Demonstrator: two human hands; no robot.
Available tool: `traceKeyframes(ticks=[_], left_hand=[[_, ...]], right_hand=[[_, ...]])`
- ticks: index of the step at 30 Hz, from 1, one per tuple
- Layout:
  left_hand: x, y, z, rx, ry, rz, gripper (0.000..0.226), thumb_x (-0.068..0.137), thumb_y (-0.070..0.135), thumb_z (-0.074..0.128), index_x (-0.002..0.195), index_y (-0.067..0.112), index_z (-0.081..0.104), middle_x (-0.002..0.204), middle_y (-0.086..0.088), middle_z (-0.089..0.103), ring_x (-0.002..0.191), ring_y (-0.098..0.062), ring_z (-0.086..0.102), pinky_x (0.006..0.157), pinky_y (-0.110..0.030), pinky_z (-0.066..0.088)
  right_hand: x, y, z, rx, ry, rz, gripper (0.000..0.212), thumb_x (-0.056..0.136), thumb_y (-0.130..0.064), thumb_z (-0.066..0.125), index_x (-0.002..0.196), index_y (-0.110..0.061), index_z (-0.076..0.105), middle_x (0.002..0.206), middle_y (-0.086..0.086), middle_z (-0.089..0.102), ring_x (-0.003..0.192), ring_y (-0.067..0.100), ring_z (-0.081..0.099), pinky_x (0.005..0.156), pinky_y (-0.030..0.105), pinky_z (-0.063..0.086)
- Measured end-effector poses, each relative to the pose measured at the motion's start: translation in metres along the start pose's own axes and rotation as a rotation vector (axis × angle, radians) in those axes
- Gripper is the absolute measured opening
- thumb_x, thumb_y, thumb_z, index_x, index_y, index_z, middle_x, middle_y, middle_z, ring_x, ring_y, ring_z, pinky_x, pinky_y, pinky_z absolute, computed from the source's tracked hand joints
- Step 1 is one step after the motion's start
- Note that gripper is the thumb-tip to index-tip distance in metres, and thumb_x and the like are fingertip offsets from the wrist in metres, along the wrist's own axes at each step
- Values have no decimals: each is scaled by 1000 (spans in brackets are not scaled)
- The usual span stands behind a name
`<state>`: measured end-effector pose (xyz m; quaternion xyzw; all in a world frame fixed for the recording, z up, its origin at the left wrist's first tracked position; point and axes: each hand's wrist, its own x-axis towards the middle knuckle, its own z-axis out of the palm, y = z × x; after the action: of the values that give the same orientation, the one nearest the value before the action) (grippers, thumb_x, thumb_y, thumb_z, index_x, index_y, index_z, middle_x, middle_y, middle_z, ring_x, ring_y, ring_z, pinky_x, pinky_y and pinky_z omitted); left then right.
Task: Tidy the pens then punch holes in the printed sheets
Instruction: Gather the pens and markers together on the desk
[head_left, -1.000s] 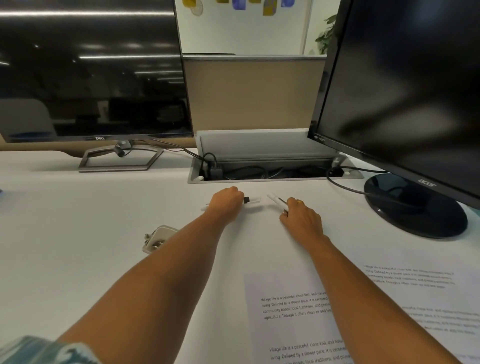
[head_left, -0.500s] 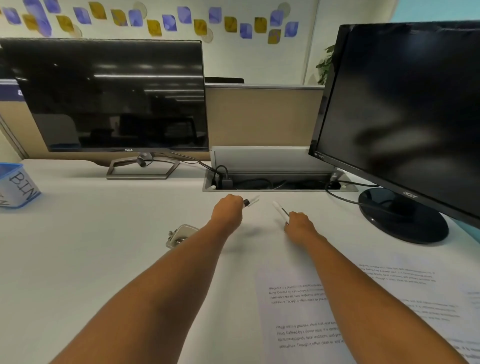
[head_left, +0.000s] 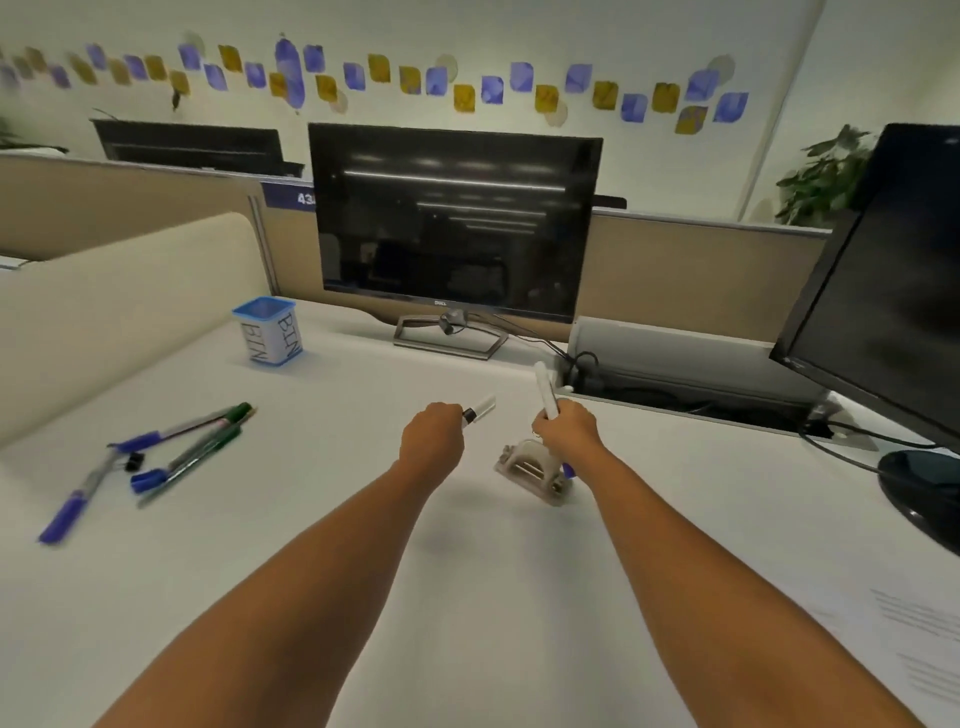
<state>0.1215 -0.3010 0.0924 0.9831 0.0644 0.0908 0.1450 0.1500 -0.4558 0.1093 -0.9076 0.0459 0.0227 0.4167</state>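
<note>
Grips a white pen with black band (head_left: 480, 408) in the left hand (head_left: 434, 434): fingers curled tight round the barrel, banded end poking out up and to the right of the fist. Grips a second white pen (head_left: 545, 389) in the right hand (head_left: 566, 431), same closed fist, with the pen standing nearly upright above the knuckles. Keeps the two hands near each other, not touching. Looks like both are lifted off the surface (head_left: 311, 545), going by the shadow under the left forearm.

Hole punch (head_left: 530, 470): beige, on the surface just below the right hand, partly tucked behind that wrist. Cannot tell whether wrist and punch touch. Small blue bit showing at the wrist beside the punch, too blurred to identify.

Loose pens (head_left: 171, 452): well to the left of the left hand, blue-capped and green ones lying crossed on the surface, with a small black binder clip (head_left: 134, 461) among them.

BIN cup (head_left: 267, 330): blue-rimmed, upright, up and left of the left hand, well apart from it and from the pen pile.

Printed sheets (head_left: 919, 639): far to the lower right of the right forearm, only an edge in frame, text lines blurred.

Beyond the hands: dark Dell monitor (head_left: 457, 223) straight ahead, open cable tray (head_left: 675, 384) just past the right hand, second monitor (head_left: 893, 291) further right, also dark.
</note>
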Motion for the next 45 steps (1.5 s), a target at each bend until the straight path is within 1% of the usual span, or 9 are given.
traceKeyframes(ticks=[5,9,13,18,22,30,33,39,45], left_hand=[[-24,-101,-10,50,-33,-108,18,93,8,38,93,8,56,75,-2,43,74,-24,46,63,-30,34],[-35,-172,-19,129,-76,-160,16,91,3,39,91,13,52,68,3,35,75,-20,44,64,-28,33],[-43,-231,-24,158,-87,-198,17,93,5,41,102,10,55,100,-6,56,93,-21,53,70,-29,42],[-46,-286,-25,180,-60,-163,19,94,6,44,111,11,51,121,-5,50,112,-18,47,86,-28,45],[-40,-311,-28,166,-12,-140,19,97,16,43,113,12,53,125,-4,49,111,-16,46,87,-26,43],[-38,-345,-24,127,66,-71,41,92,49,42,113,15,55,119,-1,56,107,-15,49,89,-25,42],[-39,-349,-24,79,85,-73,40,94,42,43,121,14,53,125,-2,55,112,-16,49,92,-25,42],[-37,-348,-27,29,120,-80,31,98,21,40,126,11,48,130,-3,49,115,-15,49,94,-24,43],[-35,-344,-28,108,158,-130,29,97,23,41,123,14,52,125,-1,53,110,-16,51,88,-27,46]], right_hand=[[-24,-57,78,4,-163,-77,27,86,-12,58,111,-1,59,94,9,54,83,21,52,72,29,45],[-38,-95,135,5,-248,-91,26,86,-12,57,110,-1,59,95,8,54,82,21,52,77,31,50],[-46,-123,185,-21,-325,-88,23,85,-11,57,107,-3,59,96,8,53,84,21,52,85,33,51],[-51,-151,240,-74,-376,-100,23,85,-11,57,106,-4,59,99,9,54,86,19,50,83,32,48],[-56,-170,275,-99,-371,-120,32,85,-15,58,114,-1,57,117,17,61,99,27,58,85,32,47],[-53,-187,309,-40,-287,-100,38,88,-23,60,119,-3,54,121,15,59,111,28,57,87,31,46],[-48,-187,311,15,-219,-84,36,89,-23,60,118,-3,54,121,14,59,108,28,58,75,27,44],[-46,-179,310,135,-92,-18,33,88,-18,60,115,-1,55,116,17,61,103,30,62,85,41,53],[-44,-169,308,159,-136,53,32,89,-20,58,116,-3,55,116,17,63,101,30,63,67,30,51]])
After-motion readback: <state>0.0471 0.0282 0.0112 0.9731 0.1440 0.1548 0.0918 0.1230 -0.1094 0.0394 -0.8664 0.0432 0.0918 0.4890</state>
